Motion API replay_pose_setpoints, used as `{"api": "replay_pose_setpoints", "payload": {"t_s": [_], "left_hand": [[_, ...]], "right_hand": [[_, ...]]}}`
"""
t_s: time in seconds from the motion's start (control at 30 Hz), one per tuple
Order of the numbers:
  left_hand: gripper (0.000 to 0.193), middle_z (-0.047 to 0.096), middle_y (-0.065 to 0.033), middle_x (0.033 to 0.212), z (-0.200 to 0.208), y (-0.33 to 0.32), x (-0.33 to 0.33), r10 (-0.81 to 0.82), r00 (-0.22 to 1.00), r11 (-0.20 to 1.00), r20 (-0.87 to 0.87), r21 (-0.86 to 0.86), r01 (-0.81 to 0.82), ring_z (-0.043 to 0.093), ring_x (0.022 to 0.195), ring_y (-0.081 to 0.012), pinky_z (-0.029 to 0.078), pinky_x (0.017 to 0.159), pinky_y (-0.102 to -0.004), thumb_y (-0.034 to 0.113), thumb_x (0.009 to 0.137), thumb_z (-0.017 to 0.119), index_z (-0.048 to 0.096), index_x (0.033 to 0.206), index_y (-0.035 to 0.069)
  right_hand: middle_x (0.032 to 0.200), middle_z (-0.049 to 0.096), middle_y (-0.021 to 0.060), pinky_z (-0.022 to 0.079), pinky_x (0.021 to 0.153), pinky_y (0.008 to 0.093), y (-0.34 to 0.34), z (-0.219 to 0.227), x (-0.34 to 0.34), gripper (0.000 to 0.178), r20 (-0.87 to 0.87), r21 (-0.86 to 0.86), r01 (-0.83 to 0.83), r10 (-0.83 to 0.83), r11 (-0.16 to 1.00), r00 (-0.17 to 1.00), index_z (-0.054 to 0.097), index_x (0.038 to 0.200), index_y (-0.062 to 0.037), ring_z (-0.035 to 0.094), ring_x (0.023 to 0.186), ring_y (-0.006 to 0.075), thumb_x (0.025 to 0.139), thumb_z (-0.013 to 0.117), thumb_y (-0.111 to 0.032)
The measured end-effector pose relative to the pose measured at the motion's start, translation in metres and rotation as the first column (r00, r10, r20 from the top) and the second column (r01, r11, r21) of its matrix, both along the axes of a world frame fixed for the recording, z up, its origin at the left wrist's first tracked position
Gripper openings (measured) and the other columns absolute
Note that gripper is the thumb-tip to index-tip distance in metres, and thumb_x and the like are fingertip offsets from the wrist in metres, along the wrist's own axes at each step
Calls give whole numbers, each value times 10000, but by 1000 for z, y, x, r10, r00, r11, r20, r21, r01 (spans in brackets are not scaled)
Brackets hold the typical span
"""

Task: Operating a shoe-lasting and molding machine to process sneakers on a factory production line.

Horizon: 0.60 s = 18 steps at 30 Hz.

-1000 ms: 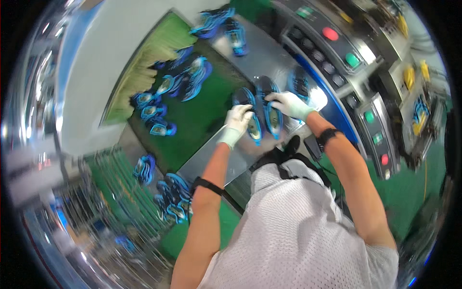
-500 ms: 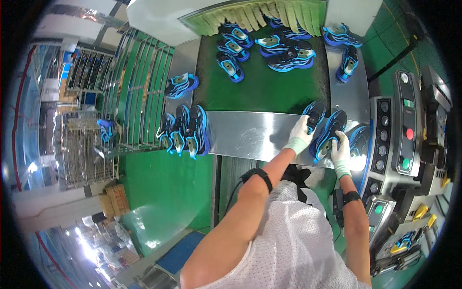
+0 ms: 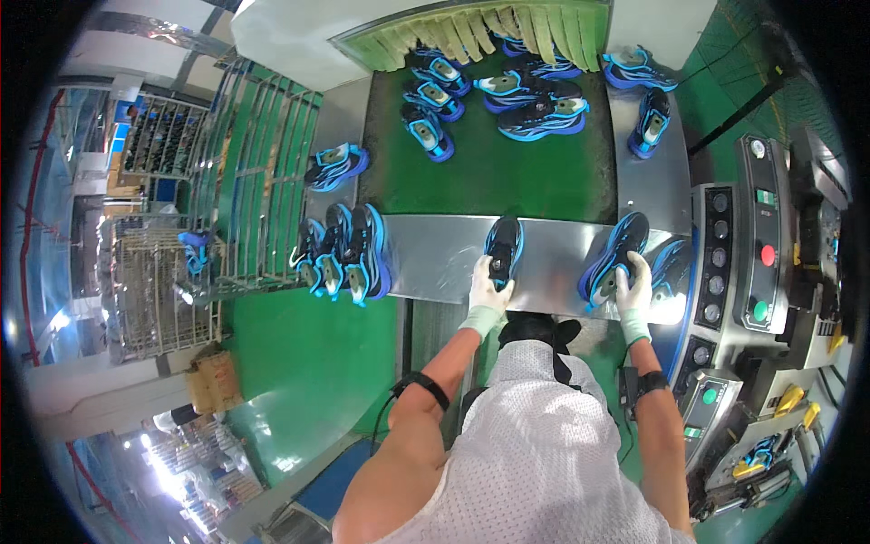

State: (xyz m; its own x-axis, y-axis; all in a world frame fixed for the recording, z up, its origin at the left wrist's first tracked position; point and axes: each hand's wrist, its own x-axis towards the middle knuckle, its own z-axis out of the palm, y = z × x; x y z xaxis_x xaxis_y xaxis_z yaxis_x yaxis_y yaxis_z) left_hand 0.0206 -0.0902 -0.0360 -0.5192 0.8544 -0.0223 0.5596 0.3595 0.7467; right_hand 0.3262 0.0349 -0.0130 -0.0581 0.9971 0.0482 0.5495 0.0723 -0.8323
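Observation:
My left hand (image 3: pixel 488 295), in a white glove, grips the heel end of a black and blue shoe (image 3: pixel 506 243). That shoe points away from me at the middle of the steel ledge (image 3: pixel 435 254). To the right, my gloved right hand (image 3: pixel 635 292) has its fingers closed at the heel of another running shoe (image 3: pixel 623 245), black and blue with a purple-blue sole. A further blue shoe (image 3: pixel 669 267) lies just right of that hand, partly in glare. Several shoes (image 3: pixel 365 254) stand side by side at the ledge's left end.
Beyond the ledge, a green conveyor belt (image 3: pixel 489 181) carries several shoes (image 3: pixel 544 118) below a fringed curtain (image 3: pixel 480 36). More shoes (image 3: pixel 651 122) rest on its steel side rails. A control panel (image 3: pixel 761 236) with buttons stands right; a metal rack (image 3: pixel 263 172) stands left.
My left hand has moved left along the ledge with its shoe, away from the right one. My right hand stays at its shoe, both slightly lower in the picture.

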Motion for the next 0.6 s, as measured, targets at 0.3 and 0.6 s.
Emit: {"api": "replay_pose_setpoints", "payload": {"t_s": [0.3,0.6], "left_hand": [[574,616,-241,1232,8,64,-262,418,900,908,-125,76,-411,588,1143,-337,444,1033,-417,314,957,693,494,1331,-73],[539,613,-231,1290,-11,144,-532,650,717,759,-251,257,-599,589,1199,-372,448,1048,-418,381,984,647,560,1356,0]], "right_hand": [[1394,516,175,390,1106,358,-26,-24,-28,854,239,-94,308,-279,947,930,353,1490,31,513,1268,270,819,839,-180],[980,623,50,458,811,315,-10,-22,-75,636,381,-433,648,-524,627,762,597,1289,85,482,813,158,839,843,-291]]}}
